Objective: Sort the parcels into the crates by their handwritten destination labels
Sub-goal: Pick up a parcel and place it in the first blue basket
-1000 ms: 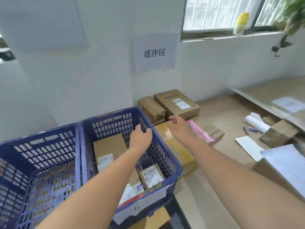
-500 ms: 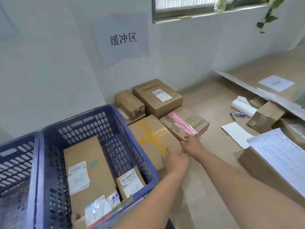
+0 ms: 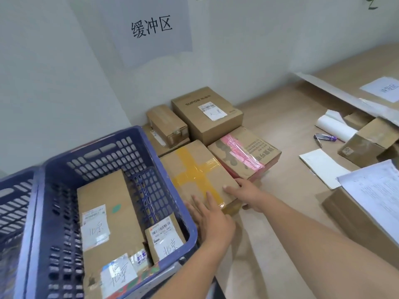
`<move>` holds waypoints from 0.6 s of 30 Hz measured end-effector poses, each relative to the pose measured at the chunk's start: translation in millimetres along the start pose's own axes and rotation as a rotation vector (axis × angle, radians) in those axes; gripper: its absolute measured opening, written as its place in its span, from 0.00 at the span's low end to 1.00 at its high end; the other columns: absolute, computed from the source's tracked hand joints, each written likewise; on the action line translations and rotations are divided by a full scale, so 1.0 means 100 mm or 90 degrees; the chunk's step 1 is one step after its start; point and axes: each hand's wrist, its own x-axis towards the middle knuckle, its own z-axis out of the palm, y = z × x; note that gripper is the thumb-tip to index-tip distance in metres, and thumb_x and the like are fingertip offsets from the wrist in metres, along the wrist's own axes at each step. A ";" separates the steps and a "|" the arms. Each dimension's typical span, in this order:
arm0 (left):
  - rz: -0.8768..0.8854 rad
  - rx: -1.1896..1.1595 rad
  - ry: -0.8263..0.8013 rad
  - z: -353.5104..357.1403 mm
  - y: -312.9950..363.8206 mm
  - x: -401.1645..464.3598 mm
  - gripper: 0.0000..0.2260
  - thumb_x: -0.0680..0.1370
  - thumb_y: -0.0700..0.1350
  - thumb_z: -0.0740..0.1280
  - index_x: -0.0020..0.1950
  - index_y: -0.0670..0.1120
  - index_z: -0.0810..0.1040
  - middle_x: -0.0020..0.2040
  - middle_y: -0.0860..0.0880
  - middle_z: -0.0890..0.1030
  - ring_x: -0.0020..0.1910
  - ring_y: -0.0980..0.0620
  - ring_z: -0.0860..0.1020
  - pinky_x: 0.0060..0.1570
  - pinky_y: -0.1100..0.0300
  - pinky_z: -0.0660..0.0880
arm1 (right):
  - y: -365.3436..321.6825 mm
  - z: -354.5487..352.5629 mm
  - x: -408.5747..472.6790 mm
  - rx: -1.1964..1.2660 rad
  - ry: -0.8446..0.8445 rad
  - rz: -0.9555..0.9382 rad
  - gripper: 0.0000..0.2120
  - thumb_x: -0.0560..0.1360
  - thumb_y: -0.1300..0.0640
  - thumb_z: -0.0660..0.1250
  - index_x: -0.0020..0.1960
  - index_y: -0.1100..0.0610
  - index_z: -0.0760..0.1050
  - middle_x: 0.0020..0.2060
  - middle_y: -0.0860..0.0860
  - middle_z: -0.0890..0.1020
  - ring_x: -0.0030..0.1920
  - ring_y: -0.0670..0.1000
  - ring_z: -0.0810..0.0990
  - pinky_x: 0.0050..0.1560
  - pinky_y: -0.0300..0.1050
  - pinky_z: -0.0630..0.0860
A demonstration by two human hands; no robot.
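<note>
While both hands clasp yellow-taped parcel [image 3: 194,175] | left hand [image 3: 212,221] flat on near end, right hand [image 3: 244,194] gripping near-right corner | stiff carton, slick tape: lift by edges.

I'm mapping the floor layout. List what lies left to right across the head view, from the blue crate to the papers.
Blue crate → yellow-taped box → pink-taped box → purple pen → stack of papers.

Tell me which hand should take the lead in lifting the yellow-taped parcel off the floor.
Right, probably. The right hand already grips the near right corner of the yellow-taped parcel, thumb on top, fingers down its side. The left hand only lies flat on the top, close against the blue crate.
</note>
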 end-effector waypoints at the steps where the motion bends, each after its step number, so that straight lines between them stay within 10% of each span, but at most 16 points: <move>1: 0.005 0.007 0.005 0.01 -0.01 0.01 0.37 0.81 0.48 0.59 0.82 0.50 0.37 0.79 0.39 0.31 0.75 0.34 0.26 0.73 0.38 0.33 | 0.00 0.01 0.01 0.014 -0.008 0.006 0.18 0.75 0.41 0.70 0.61 0.46 0.74 0.52 0.46 0.82 0.52 0.51 0.81 0.50 0.53 0.78; 18: 0.202 0.151 0.073 -0.08 0.01 -0.35 0.36 0.80 0.50 0.59 0.82 0.50 0.41 0.80 0.36 0.37 0.77 0.34 0.30 0.63 0.44 0.20 | 0.16 -0.27 -0.51 -0.030 -0.003 0.003 0.11 0.78 0.48 0.69 0.57 0.52 0.78 0.53 0.53 0.83 0.55 0.55 0.82 0.51 0.57 0.83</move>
